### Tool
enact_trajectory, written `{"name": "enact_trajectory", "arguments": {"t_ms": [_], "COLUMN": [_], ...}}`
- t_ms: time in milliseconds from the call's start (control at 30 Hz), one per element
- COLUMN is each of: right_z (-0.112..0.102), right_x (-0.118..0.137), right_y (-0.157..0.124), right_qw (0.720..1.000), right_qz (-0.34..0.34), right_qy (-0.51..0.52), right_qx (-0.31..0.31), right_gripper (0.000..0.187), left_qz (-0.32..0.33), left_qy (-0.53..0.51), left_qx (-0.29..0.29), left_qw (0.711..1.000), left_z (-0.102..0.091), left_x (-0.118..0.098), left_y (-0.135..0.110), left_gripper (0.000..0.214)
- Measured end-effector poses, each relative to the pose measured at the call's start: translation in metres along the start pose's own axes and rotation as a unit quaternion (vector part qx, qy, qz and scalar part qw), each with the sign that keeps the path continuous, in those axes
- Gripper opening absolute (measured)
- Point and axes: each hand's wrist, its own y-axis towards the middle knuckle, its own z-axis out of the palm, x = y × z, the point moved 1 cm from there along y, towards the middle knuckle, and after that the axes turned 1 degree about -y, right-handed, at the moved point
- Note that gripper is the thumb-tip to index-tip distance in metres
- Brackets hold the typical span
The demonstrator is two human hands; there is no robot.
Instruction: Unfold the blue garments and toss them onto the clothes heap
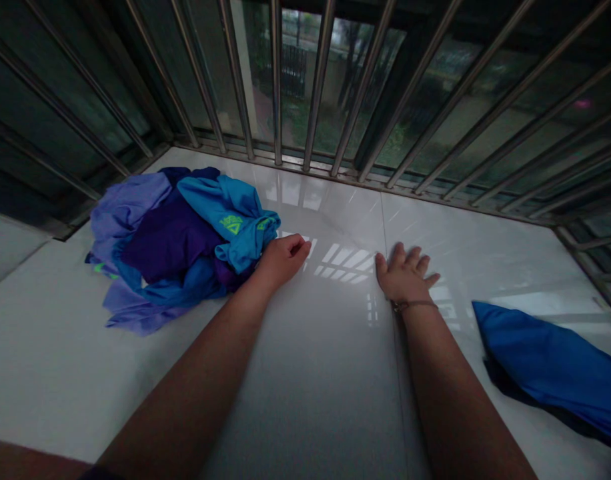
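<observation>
Two bare forearms reach away from the camera over a glossy white tiled counter (305,373), the nearest things in view.

At the left, toward the far side, lies a heap of clothes (178,250): pale violet cloth on its left and near edges, a dark purple piece in the middle, and a bright blue garment (230,220) with green print draped over the top and right. The heap sits close to the left corner of the window bars.

The left hand (281,257) rests on the counter just at the heap's right edge, touching the blue cloth there. Its fingers are curled loosely inward and its thumb lies close to them; whether any cloth is pinched between them cannot be told.

To the right of it, apart from the left hand, the right hand (404,275) lies palm down on the bare tile, fingers spread and pointing far, holding nothing. A thin bracelet (414,305) circles its wrist. Window light is mirrored on the tile between and beyond the two hands.

Farther right and nearer, a folded blue cloth (550,363) lies flat on the counter, well clear of the right hand and running out of the picture's right edge.

Along the far and side edges stands a grille of metal bars (315,80), with greenery dimly seen through the glass behind.
</observation>
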Motion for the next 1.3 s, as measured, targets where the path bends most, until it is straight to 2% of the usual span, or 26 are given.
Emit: {"name": "enact_trajectory", "arguments": {"t_ms": [233, 367, 433, 500, 600, 633, 733, 800, 867, 967, 1067, 1167, 1300], "right_z": [-0.002, -0.021, -0.033, -0.039, -0.021, -0.007, 0.046, 0.075, 0.092, 0.091, 0.080, 0.074, 0.074], "right_x": [0.007, 0.010, 0.009, 0.003, -0.021, -0.034, -0.079, -0.109, -0.131, -0.139, -0.129, -0.121, -0.121], "right_y": [0.004, -0.005, -0.023, -0.056, -0.132, -0.161, -0.246, -0.288, -0.313, -0.323, -0.321, -0.321, -0.324], "right_qw": [1.000, 0.997, 0.993, 0.990, 0.989, 0.989, 0.989, 0.982, 0.971, 0.965, 0.967, 0.966, 0.965], "right_qz": [0.007, -0.005, -0.028, -0.049, -0.075, -0.082, -0.118, -0.148, -0.183, -0.184, -0.163, -0.152, -0.149], "right_qy": [0.002, -0.045, -0.071, -0.080, -0.082, -0.085, -0.085, -0.062, -0.044, -0.026, -0.018, -0.018, -0.023], "right_qx": [0.000, 0.056, 0.091, 0.103, 0.094, 0.085, -0.028, -0.101, -0.148, -0.183, -0.197, -0.211, -0.213], "right_gripper": [0.096, 0.092, 0.087, 0.083, 0.078, 0.076, 0.069, 0.067, 0.065, 0.061, 0.061, 0.060, 0.060], "left_qz": [-0.023, -0.040, -0.046, -0.045, -0.041, -0.040, -0.031, -0.021, -0.012, 0.030, 0.019, -0.031, -0.088], "left_qy": [-0.007, -0.012, -0.008, -0.004, 0.009, 0.015, 0.040, 0.058, 0.080, 0.194, 0.343, 0.394, 0.394], "left_qx": [-0.009, -0.042, -0.043, -0.032, -0.003, 0.012, 0.086, 0.151, 0.194, 0.207, 0.162, 0.104, 0.048], "left_qw": [1.000, 0.998, 0.998, 0.998, 0.999, 0.999, 0.995, 0.987, 0.978, 0.958, 0.925, 0.913, 0.914], "left_z": [0.009, -0.001, -0.009, -0.016, -0.021, -0.022, -0.023, -0.029, -0.042, -0.070, -0.100, -0.119, -0.122], "left_x": [0.006, -0.005, -0.015, -0.026, -0.040, -0.043, -0.049, -0.048, -0.042, -0.028, -0.012, -0.004, -0.010], "left_y": [0.012, 0.017, 0.017, 0.013, -0.003, -0.013, -0.065, -0.118, -0.177, -0.255, -0.299, -0.312, -0.310], "left_gripper": [0.033, 0.032, 0.034, 0.036, 0.037, 0.037, 0.034, 0.034, 0.036, 0.037, 0.038, 0.045, 0.048]}}
